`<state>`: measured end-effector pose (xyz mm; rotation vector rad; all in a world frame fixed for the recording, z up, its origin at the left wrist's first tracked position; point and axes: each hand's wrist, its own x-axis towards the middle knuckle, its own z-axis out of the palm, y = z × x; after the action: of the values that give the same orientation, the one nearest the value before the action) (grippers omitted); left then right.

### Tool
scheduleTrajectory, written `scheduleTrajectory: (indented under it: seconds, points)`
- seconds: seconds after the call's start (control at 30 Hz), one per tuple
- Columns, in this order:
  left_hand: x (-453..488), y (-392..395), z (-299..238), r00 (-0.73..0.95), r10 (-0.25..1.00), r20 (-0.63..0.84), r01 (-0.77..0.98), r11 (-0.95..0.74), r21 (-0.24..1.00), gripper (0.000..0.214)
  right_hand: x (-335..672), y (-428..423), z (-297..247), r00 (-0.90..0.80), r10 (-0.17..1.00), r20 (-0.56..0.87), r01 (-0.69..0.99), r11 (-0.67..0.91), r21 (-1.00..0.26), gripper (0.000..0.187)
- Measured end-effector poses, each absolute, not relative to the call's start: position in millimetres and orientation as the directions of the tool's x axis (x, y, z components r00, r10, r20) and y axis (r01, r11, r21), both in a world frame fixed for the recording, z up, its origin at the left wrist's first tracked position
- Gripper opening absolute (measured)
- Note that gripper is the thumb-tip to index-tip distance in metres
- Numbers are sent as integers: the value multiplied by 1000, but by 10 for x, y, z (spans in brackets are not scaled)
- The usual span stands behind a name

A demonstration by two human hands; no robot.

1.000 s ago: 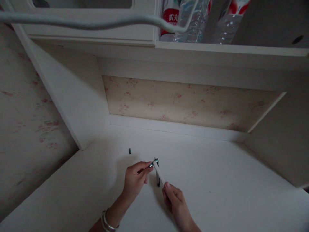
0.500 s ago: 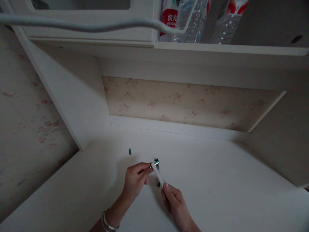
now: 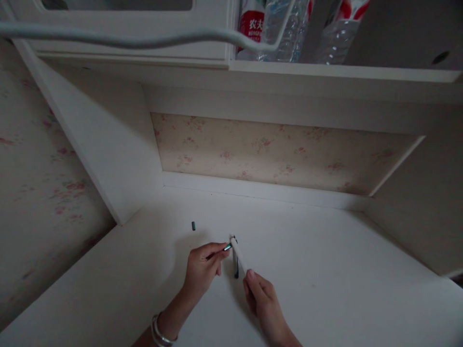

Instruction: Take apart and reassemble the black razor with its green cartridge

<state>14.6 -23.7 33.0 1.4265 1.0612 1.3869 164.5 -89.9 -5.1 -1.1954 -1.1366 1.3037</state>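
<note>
My left hand (image 3: 204, 265) pinches a short, shiny green-and-dark cylinder (image 3: 227, 246) that resembles a small battery. Between thumb and fingers of my right hand (image 3: 263, 300) is a slim white stick (image 3: 238, 254), slanting up and left. The stick's far end is right beside the cylinder; whether they touch I cannot tell. Below and partly behind the stick lies a thin dark piece (image 3: 236, 271) on the white desk (image 3: 325, 260), its kind unclear. Another short dark green cylinder (image 3: 193, 226) rests on the desk beyond my left hand.
Over the desk hangs a shelf (image 3: 325, 72) holding several clear plastic bottles (image 3: 338, 38), one with a red label. A pale curved bar (image 3: 144, 38) crosses the top of the view. A side panel (image 3: 104, 140) bounds the desk at left, another (image 3: 415, 217) at right.
The green cylinder in my left hand has gone from lying across the stick's end to its left side. The stick's tip has shifted slightly up and right.
</note>
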Motion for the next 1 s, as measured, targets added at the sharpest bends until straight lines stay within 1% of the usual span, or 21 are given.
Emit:
scheduleTrajectory:
  seconds: [0.07,0.13,0.27,0.33,0.43,0.5,0.6,0.67,0.77,0.83,1.0]
  points:
    - [144,-240,329,25,963,269,22,-269,963,17,1640,-906,-65,-75,996,-54,-70,-60,-996,56]
    - [138,-240,322,26,963,268,35,-269,963,16,1638,-906,-82,-90,995,-47,-59,-52,-997,56]
    - [131,-232,294,18,962,272,47,-272,961,19,1645,-892,-90,8,999,-49,-53,-49,-997,55]
    - [132,-229,292,21,962,272,47,-273,961,20,1639,-896,-76,20,998,-55,-53,-53,-997,55]
    - [136,-226,308,20,965,260,47,-261,964,18,1618,-913,-51,-64,996,-66,-47,-70,-996,57]
    - [137,-223,317,15,965,260,44,-261,964,18,1613,-916,-47,-81,995,-64,-36,-67,-997,57]
    - [138,-221,314,5,962,273,39,-273,961,19,1624,-905,-61,18,998,-66,-42,-65,-997,55]
    - [139,-223,309,6,962,272,38,-272,962,19,1629,-903,-70,40,996,-77,-47,-75,-996,55]
    - [141,-224,309,24,966,259,34,-259,965,19,1612,-914,-65,-58,995,-78,-28,-80,-996,55]
    - [141,-222,309,35,968,250,32,-251,967,19,1598,-916,-52,-79,994,-70,-14,-71,-997,55]
    - [138,-215,299,34,969,244,36,-245,969,23,1599,-899,-58,67,995,-76,-33,-74,-997,53]
